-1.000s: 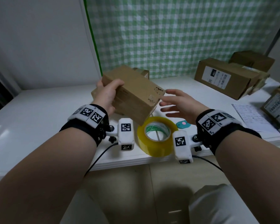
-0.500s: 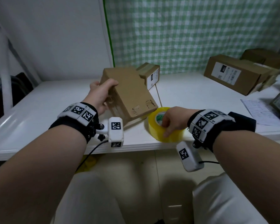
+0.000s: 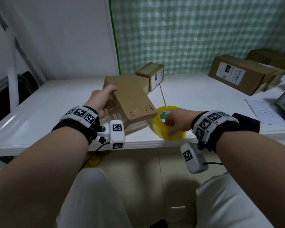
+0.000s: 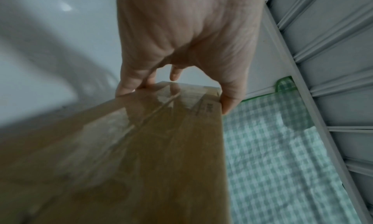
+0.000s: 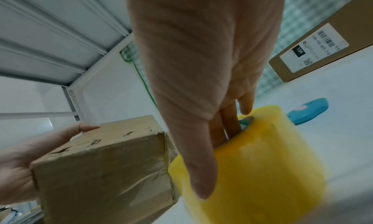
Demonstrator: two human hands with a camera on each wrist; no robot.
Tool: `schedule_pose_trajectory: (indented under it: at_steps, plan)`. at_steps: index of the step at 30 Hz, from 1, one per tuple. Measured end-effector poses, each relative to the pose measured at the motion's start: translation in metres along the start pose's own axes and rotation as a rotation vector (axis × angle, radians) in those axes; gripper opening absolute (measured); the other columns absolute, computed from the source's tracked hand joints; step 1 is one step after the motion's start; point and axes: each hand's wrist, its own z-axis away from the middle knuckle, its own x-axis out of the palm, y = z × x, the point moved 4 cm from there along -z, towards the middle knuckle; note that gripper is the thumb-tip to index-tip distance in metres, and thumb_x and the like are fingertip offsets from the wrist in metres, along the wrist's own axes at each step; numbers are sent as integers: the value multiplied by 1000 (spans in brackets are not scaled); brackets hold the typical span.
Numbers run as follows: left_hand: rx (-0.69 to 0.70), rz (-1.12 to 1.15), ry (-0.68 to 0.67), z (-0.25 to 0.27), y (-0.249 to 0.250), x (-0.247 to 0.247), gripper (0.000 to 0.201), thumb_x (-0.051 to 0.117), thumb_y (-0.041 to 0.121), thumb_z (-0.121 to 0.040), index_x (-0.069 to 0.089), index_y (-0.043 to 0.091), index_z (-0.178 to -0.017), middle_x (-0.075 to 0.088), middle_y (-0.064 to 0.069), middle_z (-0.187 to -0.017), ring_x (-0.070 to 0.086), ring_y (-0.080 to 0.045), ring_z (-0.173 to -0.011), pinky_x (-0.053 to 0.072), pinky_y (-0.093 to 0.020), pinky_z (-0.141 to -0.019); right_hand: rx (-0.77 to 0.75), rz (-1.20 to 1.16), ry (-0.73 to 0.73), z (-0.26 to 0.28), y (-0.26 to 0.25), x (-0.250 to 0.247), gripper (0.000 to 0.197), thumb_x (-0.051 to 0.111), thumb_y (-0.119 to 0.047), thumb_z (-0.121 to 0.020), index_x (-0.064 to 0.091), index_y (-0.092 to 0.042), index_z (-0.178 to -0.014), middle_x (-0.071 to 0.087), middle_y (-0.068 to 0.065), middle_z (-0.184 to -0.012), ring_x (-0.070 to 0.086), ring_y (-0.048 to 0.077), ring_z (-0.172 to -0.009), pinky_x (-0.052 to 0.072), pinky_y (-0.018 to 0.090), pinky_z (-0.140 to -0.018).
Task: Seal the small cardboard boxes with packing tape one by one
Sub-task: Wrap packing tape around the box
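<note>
My left hand (image 3: pixel 102 101) grips a small brown cardboard box (image 3: pixel 130 101) by its far end, thumb on top and fingers on the taped side (image 4: pixel 161 131); the box is tilted over the table's front. Just right of it a yellow roll of packing tape (image 3: pixel 167 127) stands at the table edge. My right hand (image 3: pixel 176 120) grips the roll, fingers hooked into its core (image 5: pixel 232 125) and thumb down its outer face (image 5: pixel 201 171). The box's near corner (image 5: pixel 113 163) almost touches the roll.
A small labelled box (image 3: pixel 152 74) stands behind the held one. Larger labelled boxes (image 3: pixel 240 73) lie at the back right, with a paper sheet (image 3: pixel 266 111) and another box at the right edge. A blue flat object (image 5: pixel 307 111) lies behind the roll. The white table (image 3: pixel 48 104) ends near my wrists.
My right hand came down from beside the box and took hold of the tape roll. The left hand lowered the box toward the table and tilted it.
</note>
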Motion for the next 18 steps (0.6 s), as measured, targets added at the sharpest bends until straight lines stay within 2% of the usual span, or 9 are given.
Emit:
schedule_pose_trajectory:
  at_steps: [2, 3, 6, 8, 10, 12, 13, 15, 18]
  plan:
    - [-20, 23, 8, 1, -2, -2, 67, 67, 36, -77, 42, 14, -136, 59, -11, -110, 60, -24, -86, 55, -40, -55, -10, 1, 30, 2, 0, -1, 25, 61, -36, -88, 57, -15, -101, 53, 3, -99, 49, 21, -89, 39, 30, -75]
    - [-25, 45, 20, 1, -3, -4, 65, 66, 36, -78, 42, 14, -134, 57, -11, -110, 59, -24, -87, 56, -43, -56, -13, -17, 56, 4, 1, -3, 25, 58, -35, -90, 56, -13, -103, 55, 5, -102, 50, 23, -92, 40, 31, -77]
    - [-53, 131, 58, 2, -8, -9, 42, 65, 32, -80, 52, 14, -116, 56, -7, -93, 57, -22, -83, 55, -48, -71, 30, -169, 192, 7, 10, -18, 37, 48, -33, -96, 57, -6, -120, 59, 14, -118, 54, 29, -105, 41, 32, -86]
    - [-83, 148, 67, 2, -11, -12, 48, 70, 32, -74, 55, 14, -115, 59, -6, -88, 59, -23, -81, 55, -46, -66, 92, -345, 319, 13, 18, -31, 42, 40, -33, -100, 58, 0, -119, 59, 19, -119, 53, 30, -104, 38, 31, -82]
    - [-140, 155, 69, 3, -16, -14, 54, 74, 34, -68, 58, 13, -115, 65, -9, -96, 64, -27, -87, 55, -50, -65, 181, -534, 443, 19, 29, -40, 48, 35, -33, -102, 57, 7, -117, 58, 24, -119, 53, 34, -106, 39, 34, -85]
    - [-180, 152, 61, 5, -18, -10, 49, 74, 35, -69, 59, 15, -111, 66, -11, -107, 65, -31, -93, 54, -56, -71, 253, -706, 535, 26, 39, -45, 52, 32, -34, -102, 56, 9, -117, 56, 27, -120, 52, 37, -110, 40, 39, -91]
    - [-195, 128, 53, 8, -19, -7, 43, 72, 37, -73, 58, 16, -107, 65, -11, -107, 64, -31, -93, 54, -55, -72, 280, -775, 565, 29, 42, -45, 52, 31, -34, -102, 56, 9, -117, 56, 27, -120, 52, 37, -109, 40, 40, -93]
    - [-221, 53, 17, 16, -19, 0, 28, 66, 39, -81, 57, 16, -96, 62, -9, -95, 61, -28, -86, 53, -46, -70, 323, -891, 603, 31, 46, -46, 51, 31, -35, -102, 57, 8, -113, 56, 28, -119, 51, 33, -100, 41, 41, -91]
    - [-285, -29, -5, 27, -24, 9, 23, 61, 39, -86, 54, 18, -88, 55, -3, -88, 57, -24, -80, 51, -40, -68, 375, -1011, 651, 33, 51, -47, 47, 33, -37, -100, 57, 1, -111, 55, 25, -120, 47, 29, -95, 38, 37, -84]
